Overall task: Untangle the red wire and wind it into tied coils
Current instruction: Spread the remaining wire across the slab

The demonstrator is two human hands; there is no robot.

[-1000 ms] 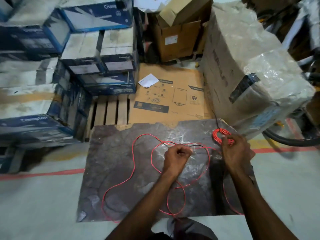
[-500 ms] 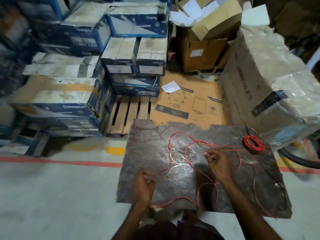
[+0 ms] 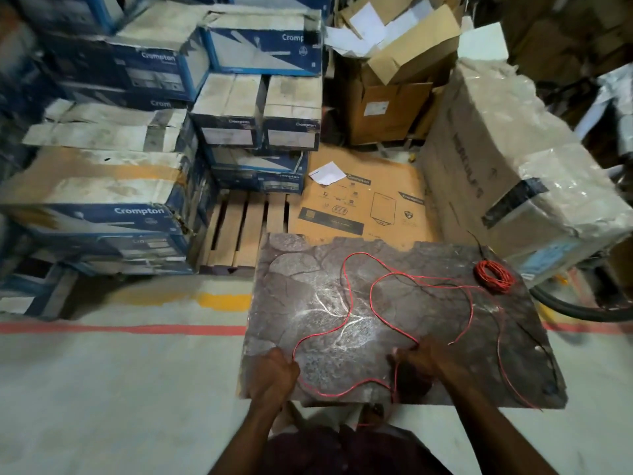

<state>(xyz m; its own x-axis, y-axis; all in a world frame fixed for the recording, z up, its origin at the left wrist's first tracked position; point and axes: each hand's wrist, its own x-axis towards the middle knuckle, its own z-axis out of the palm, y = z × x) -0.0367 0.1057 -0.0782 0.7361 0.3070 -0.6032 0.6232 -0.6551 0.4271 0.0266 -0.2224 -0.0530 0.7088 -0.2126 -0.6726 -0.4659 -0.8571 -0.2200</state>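
Note:
A long red wire (image 3: pixel 349 313) lies in loose loops across a dark stone slab (image 3: pixel 301 275) on the floor. A small wound red coil (image 3: pixel 493 275) rests at the slab's far right corner. My left hand (image 3: pixel 274 377) is closed on the wire at the slab's near left edge. My right hand (image 3: pixel 419 363) pinches the wire near the slab's front middle. A thin black wire (image 3: pixel 428 286) runs among the red loops.
Stacked blue and white cartons (image 3: pixel 102 186) stand at the left. A wooden pallet (image 3: pixel 243 228) and flat brown cardboard (image 3: pixel 363 204) lie beyond the slab. A large plastic-wrapped box (image 3: pixel 513 159) sits at the right, with a black hose (image 3: pixel 575 310) beside it.
My right hand let go of the coil, which now lies on the slab. Both hands moved toward the slab's near edge and took hold of the loose wire. The view shifted left.

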